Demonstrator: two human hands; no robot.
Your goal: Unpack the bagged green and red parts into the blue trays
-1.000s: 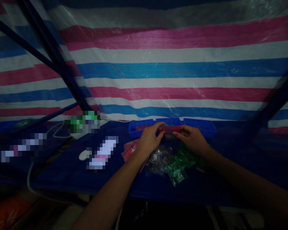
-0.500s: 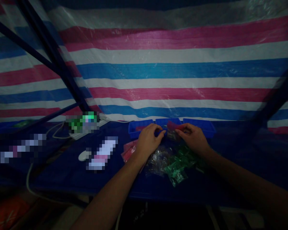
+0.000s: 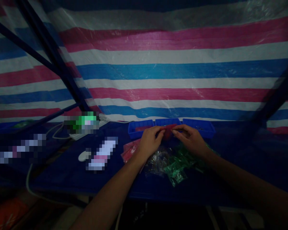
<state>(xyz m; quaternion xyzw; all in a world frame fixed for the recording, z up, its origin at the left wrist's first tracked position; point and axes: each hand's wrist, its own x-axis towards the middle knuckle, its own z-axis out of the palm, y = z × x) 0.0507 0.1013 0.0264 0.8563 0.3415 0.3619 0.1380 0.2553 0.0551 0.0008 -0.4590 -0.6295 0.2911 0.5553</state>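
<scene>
A small red plastic bag (image 3: 168, 130) is stretched between my two hands, in front of the middle blue tray (image 3: 168, 121). My left hand (image 3: 151, 139) pinches its left side between thumb and fingers. From the right, my right hand (image 3: 189, 137) grips the other edge with its fingertips. Below the hands lie clear bags (image 3: 158, 161) and a heap of green bags (image 3: 176, 171). Pink-red bags (image 3: 129, 150) are piled beside my left wrist. Dim light hides whether the held bag has anything inside.
A left blue tray (image 3: 133, 129) and a right blue tray (image 3: 206, 129) flank the middle one. Left on the blue table (image 3: 67, 172) are a white round object (image 3: 84, 156), a blurred-out phone-like item (image 3: 103, 153) and a power strip (image 3: 78, 135). Striped sheeting (image 3: 170, 70) hangs behind.
My right hand has moved slightly left, closer to my left hand. The red bag has come down and left with it, and now my left hand holds it too.
</scene>
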